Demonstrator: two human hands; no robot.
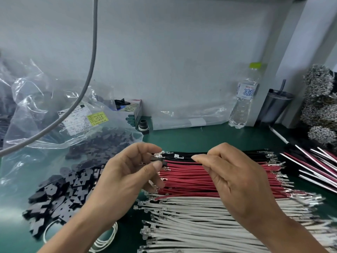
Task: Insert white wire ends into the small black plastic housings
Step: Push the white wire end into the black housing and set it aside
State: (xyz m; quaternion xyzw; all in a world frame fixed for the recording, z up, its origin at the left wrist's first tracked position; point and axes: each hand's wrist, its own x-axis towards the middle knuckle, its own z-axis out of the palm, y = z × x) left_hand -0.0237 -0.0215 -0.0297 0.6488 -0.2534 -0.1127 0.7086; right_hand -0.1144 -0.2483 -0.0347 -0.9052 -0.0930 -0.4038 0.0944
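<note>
L hand is raised above the green mat, thumb and forefinger pinching a small black plastic housing at frame centre. R hand sits just at its 3 o'clock, fingers curled, thumb and index tip pinched together on something thin; a small white tag or wire end shows between the two hands, but can't tell if it's the held wire or part of the bundle behind. Hands are near each other, not touching.

Under and behind the hands lie three wire bundles w/ crimped metal terminals: black wires at 12 o'clock of the stack, red wires in the middle, white wires at 6 o'clock, closest to the person. More striped wire sets lie at 3 o'clock.

At 9 o'clock, a clear plastic bag w/ labels spills a heap of black housings onto the mat. A grey cable hangs across the bag from above. By the wall at 12 o'clock: a small box. At 2 o'clock: a water bottle w/ green cap and a dark tumbler w/ straw. Far 3 o'clock, clumps of metal terminals.
</note>
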